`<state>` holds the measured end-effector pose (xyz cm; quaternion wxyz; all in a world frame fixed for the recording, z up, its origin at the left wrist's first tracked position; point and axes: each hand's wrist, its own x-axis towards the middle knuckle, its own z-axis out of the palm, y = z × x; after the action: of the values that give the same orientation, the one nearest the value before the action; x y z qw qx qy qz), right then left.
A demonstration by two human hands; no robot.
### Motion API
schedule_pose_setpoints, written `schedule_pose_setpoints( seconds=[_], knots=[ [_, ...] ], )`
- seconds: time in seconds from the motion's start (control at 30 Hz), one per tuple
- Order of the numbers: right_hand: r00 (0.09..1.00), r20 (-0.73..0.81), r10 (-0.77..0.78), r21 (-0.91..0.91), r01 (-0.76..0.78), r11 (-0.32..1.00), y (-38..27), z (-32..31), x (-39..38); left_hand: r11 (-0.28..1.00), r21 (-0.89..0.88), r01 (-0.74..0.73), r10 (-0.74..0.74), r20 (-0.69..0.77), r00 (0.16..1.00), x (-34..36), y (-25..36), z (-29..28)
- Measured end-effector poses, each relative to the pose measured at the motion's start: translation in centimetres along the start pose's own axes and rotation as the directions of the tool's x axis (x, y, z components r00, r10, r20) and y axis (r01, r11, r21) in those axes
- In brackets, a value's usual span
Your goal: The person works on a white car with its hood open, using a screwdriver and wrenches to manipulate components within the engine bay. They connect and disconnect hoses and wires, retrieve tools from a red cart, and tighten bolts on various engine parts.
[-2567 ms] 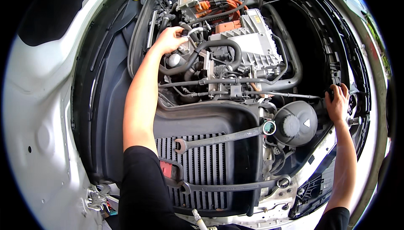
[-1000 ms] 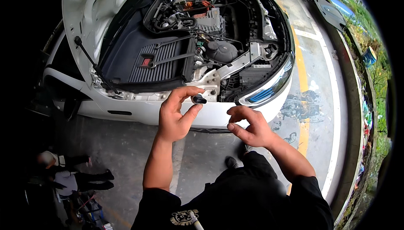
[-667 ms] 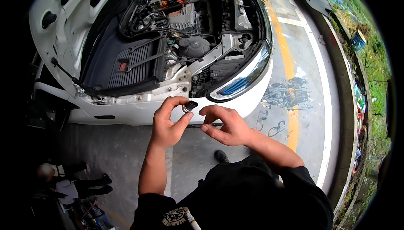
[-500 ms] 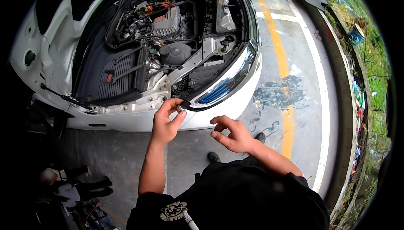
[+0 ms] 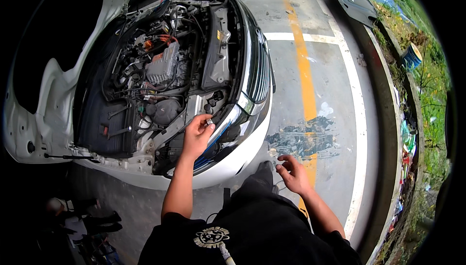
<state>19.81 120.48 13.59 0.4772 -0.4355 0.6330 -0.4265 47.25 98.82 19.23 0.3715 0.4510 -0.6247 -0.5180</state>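
My left hand (image 5: 196, 136) is closed in a pinch, with a small silvery piece (image 5: 209, 121) between thumb and fingers; it is too small for me to tell its kind. The hand is over the headlight (image 5: 213, 141) of a white car (image 5: 145, 180) whose hood (image 5: 51, 83) stands raised. Under it the engine bay (image 5: 162, 71) shows a grey metal housing, orange cables and a round black cap-like part. Off to the right, my right hand (image 5: 294, 176) hangs above the floor beside the bumper, fingers bent but apart, holding nothing.
A low concrete wall (image 5: 388, 105) runs along the right, with a blue bucket (image 5: 411, 57) and a grey car panel (image 5: 355, 3) by it. Another person (image 5: 80, 221) is at the lower left. Yellow (image 5: 302, 66) and white lines cross the stained floor.
I have stepped right and forward along the car's front corner. My left hand keeps its pinch on the small piece. My right hand has moved away from the left, to the right and lower.
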Motion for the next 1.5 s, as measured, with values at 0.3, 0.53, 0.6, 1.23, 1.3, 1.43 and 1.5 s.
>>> schedule_pose_setpoints(
  seconds=[0.3,0.53,0.6,1.23,1.3,1.43,1.5],
  knots=[
    [0.926,-0.147,0.349,0.125,-0.332,0.935,14.7,-18.2,17.4,0.947,-0.290,0.136,-0.168,-0.086,0.982,22.4,-5.6,11.5],
    [0.008,-0.422,0.906,0.735,-0.583,0.347,29.5,-38.2,13.6,0.977,-0.199,0.078,-0.057,0.112,0.992,42.5,2.1,19.6],
    [0.016,-0.424,0.906,0.696,-0.634,0.337,28.3,-40.4,16.9,0.969,-0.240,0.064,-0.036,0.116,0.993,48.4,3.4,21.7],
    [0.889,-0.306,0.341,-0.037,-0.369,0.929,11.4,-71.2,105.3,0.914,-0.391,-0.109,-0.125,-0.527,0.840,86.9,2.4,24.1],
    [0.914,-0.325,0.244,-0.064,-0.279,0.958,9.2,-70.4,112.4,0.854,-0.497,-0.155,-0.175,-0.554,0.814,90.5,1.8,23.3],
    [0.930,-0.218,0.297,-0.049,-0.314,0.948,7.1,-65.1,122.6,0.784,-0.554,-0.280,-0.162,-0.618,0.769,98.4,-1.7,19.2],
    [0.886,-0.204,0.416,-0.102,-0.442,0.891,6.6,-63.1,126.1,0.728,-0.613,-0.306,-0.203,-0.619,0.759,103.4,-3.4,16.9]
  ],
)
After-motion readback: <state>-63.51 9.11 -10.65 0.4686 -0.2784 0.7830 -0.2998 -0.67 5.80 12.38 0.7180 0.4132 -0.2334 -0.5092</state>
